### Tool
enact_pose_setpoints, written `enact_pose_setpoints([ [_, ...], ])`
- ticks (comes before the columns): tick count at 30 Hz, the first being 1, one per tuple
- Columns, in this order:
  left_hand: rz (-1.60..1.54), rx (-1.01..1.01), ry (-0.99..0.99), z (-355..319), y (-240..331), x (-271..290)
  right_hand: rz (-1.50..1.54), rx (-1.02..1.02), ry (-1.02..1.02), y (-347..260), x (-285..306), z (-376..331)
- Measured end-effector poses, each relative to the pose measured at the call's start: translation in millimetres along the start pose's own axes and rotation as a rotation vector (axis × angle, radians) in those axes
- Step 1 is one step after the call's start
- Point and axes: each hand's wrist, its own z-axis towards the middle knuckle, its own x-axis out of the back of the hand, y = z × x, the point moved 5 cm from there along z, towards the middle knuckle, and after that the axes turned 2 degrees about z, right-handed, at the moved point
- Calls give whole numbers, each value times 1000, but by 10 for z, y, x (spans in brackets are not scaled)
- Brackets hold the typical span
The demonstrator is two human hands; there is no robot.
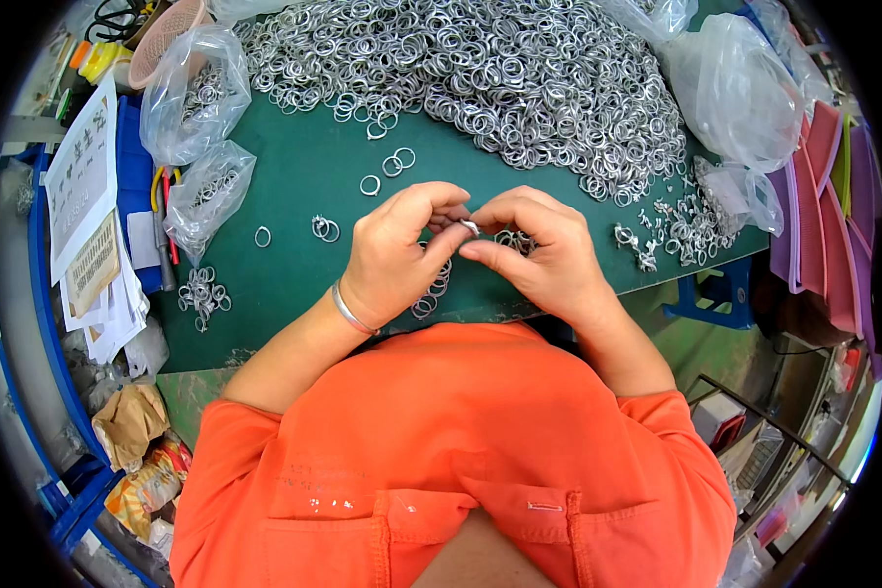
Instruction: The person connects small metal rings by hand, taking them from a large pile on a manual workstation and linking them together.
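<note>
My left hand [402,240] and my right hand [549,245] meet above the near part of the green table. Between their fingertips they pinch a small silver metal piece [470,227]; the fingers cover much of it, so its full shape is hidden. Loose metal rings [433,294] lie under and between my hands, partly covered by them. To the left of my left hand are a ring with a small fitting [325,229] and a single ring [263,236]. Just beyond it lie a few more rings [369,185].
A large heap of silver rings [461,73] covers the far side of the green table [294,157]. Small metal parts [691,230] lie at the right, near clear plastic bags [735,93]. Bagged rings [206,196], pliers [157,191] and a ring cluster [204,297] are at the left.
</note>
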Motion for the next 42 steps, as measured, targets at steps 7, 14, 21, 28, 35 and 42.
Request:
enact_pose_setpoints([
  [7, 233, -122, -40, 65, -77, 121, -47, 8, 77, 28, 39, -21],
  [14, 632, -27, -45, 186, -467, 184, -24, 122, 169, -7, 75, -84],
  [21, 512, -51, -17, 202, -516, 205, 23, 96, 241, -10, 134, -126],
  [28, 177, 152, -7, 166, -363, 250, -256, -40, 101, 174, 572, -165],
  [35, -370, 420, -130, 40, -343, -9, -361, -72, 36, 179, 502, -214],
  [42, -526, 421, -225, 22, -180, -98, -47, 46, 52, 18, 75, 2],
])
